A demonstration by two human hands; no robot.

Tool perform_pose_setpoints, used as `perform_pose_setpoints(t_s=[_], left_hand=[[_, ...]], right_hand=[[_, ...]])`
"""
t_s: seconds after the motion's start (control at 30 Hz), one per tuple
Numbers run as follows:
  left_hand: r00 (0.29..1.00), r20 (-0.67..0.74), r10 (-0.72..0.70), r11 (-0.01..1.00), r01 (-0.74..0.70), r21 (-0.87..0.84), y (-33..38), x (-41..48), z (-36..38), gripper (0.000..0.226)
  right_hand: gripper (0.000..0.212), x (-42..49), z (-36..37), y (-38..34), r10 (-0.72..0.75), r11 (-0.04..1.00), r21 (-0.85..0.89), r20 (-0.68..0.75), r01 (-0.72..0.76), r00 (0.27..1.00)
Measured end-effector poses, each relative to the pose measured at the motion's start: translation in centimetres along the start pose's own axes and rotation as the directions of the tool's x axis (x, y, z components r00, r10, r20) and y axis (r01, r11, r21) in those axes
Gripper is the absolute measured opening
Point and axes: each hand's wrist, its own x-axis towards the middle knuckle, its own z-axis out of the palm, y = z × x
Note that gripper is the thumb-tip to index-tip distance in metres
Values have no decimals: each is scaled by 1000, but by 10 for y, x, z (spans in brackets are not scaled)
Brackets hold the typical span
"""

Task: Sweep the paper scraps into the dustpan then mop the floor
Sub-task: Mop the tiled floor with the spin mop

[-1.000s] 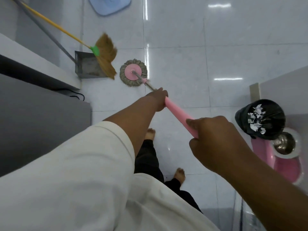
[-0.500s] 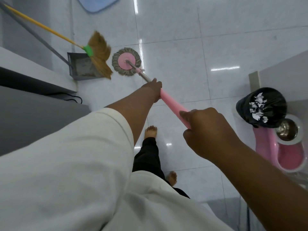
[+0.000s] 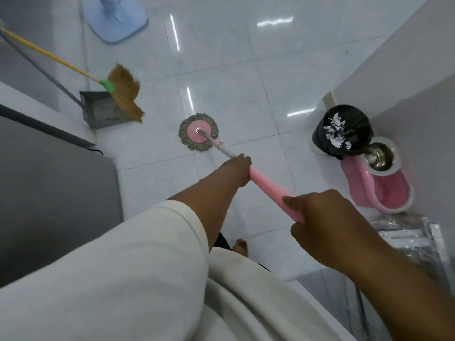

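Observation:
A round mop head, pink disc with grey strands, lies flat on the white tiled floor. Its pink handle runs back toward me. My left hand grips the handle's far end where the metal rod starts. My right hand is closed on the handle's near end. A grey dustpan stands at the left with a straw broom resting in it. White paper scraps sit in a black-lined bin at the right.
A pink mop bucket with a steel spinner stands beside the bin against a white wall. A grey cabinet fills the left. A pale blue fan base is at the top. A silvery bag lies at the right. My bare foot shows below.
The mop head has slid right and toward me, away from the dustpan and broom. Both hands keep their grip on the handle. The view has swung left and down.

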Motion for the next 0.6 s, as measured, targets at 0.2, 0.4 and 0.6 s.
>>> perform_pose_setpoints(t_s=[0.2,0.4,0.6], left_hand=[[999,14,29,999,-29,28,24,-18,25,37],[998,17,62,997,-62,34,5,-16,23,34],[998,7,59,998,-59,26,-27,14,-10,32]], right_hand=[[44,-39,12,10,21,1000,23,-8,-21,1000],[42,-33,14,-9,34,998,-51,-22,-35,999],[39,12,-4,-32,61,998,-7,-7,-61,998]])
